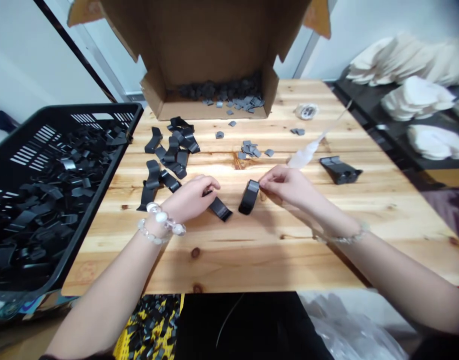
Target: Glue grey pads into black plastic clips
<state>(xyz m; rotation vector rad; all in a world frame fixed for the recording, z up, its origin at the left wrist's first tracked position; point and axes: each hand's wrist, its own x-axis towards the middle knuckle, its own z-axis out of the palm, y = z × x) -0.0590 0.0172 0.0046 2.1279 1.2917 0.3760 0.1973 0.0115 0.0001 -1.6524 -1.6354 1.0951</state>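
My left hand [191,197], with a bead bracelet on its wrist, is closed round one end of a flat black plastic clip [220,208] that rests on the wooden table [252,250]. My right hand [285,185] pinches the top of a second black clip [249,198], which stands tilted on the table; a small grey pad sits at its upper end under my fingertips. The two clips lie side by side, a few centimetres apart.
A pile of black clips [169,157] lies left of my hands. A black crate [101,190] of clips stands at the table's left edge. An open cardboard box [210,65] holds small grey pads; loose grey pads [252,150] and a black assembled part [340,170] lie nearby.
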